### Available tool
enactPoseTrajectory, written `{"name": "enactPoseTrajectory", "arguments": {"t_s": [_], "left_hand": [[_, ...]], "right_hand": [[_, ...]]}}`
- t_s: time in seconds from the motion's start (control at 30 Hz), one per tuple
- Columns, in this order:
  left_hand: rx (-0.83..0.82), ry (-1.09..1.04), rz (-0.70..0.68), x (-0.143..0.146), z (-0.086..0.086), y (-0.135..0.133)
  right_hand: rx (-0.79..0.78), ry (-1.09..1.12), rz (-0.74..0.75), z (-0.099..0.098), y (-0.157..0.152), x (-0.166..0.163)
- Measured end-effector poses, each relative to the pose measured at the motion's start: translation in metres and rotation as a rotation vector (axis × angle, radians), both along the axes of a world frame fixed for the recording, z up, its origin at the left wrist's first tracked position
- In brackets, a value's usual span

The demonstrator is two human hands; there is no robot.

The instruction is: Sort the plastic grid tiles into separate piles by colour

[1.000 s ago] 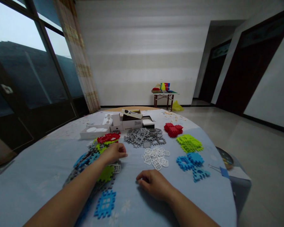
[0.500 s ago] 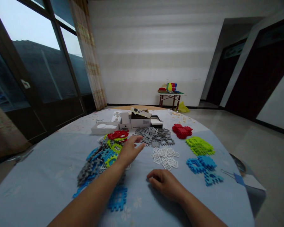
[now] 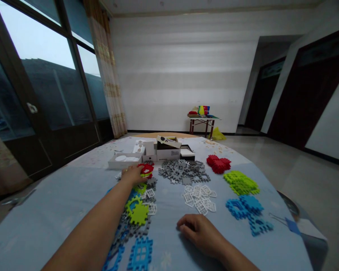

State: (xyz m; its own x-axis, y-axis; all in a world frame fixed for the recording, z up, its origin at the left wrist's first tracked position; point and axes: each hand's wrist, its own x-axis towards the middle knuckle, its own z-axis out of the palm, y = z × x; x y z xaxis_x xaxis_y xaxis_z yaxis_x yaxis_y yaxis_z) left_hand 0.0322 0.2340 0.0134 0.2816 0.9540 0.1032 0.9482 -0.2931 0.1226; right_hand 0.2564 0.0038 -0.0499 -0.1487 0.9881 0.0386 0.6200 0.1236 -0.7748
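Note:
My left hand (image 3: pixel 132 175) reaches over the far end of a mixed pile of toothed plastic building pieces. Its fingers look spread, and they lie beside a red piece (image 3: pixel 148 169); the fingertips are partly hidden. Below it in the pile show a lime-green piece (image 3: pixel 139 213), blue pieces and grey ones, partly covered by my forearm. A blue window-like piece (image 3: pixel 141 251) lies at the near end. My right hand (image 3: pixel 196 229) rests on the tablecloth with fingers loosely curled, nothing visible in them, just in front of the white lattice pieces (image 3: pixel 199 197).
Sorted heaps lie apart: grey pieces (image 3: pixel 183 171), red pieces (image 3: pixel 218 164), lime-green pieces (image 3: pixel 241 182) and blue pieces (image 3: pixel 247 210). Behind stand a white tray (image 3: pixel 124 164) and an open box (image 3: pixel 168 153). A blue-tagged item (image 3: pixel 292 225) lies near the table's right edge.
My left hand has moved left from beside the grey heap to the far end of the mixed pile. My right hand stays on the cloth. The camera has tilted up slightly.

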Motion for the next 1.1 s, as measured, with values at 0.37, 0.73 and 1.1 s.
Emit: {"name": "enactPoseTrajectory", "arguments": {"t_s": [0.37,0.73,1.1], "left_hand": [[0.08,0.049,-0.117,-0.034,0.015,-0.037],[-0.001,0.011,-0.236,-0.088,0.015,-0.106],[-0.097,-0.285,-0.164,-0.112,-0.007,-0.111]], "right_hand": [[0.009,-0.015,0.001,-0.001,0.0,0.0],[0.001,-0.012,0.023,0.001,-0.001,0.001],[-0.002,-0.02,0.016,0.003,-0.002,0.001]]}}
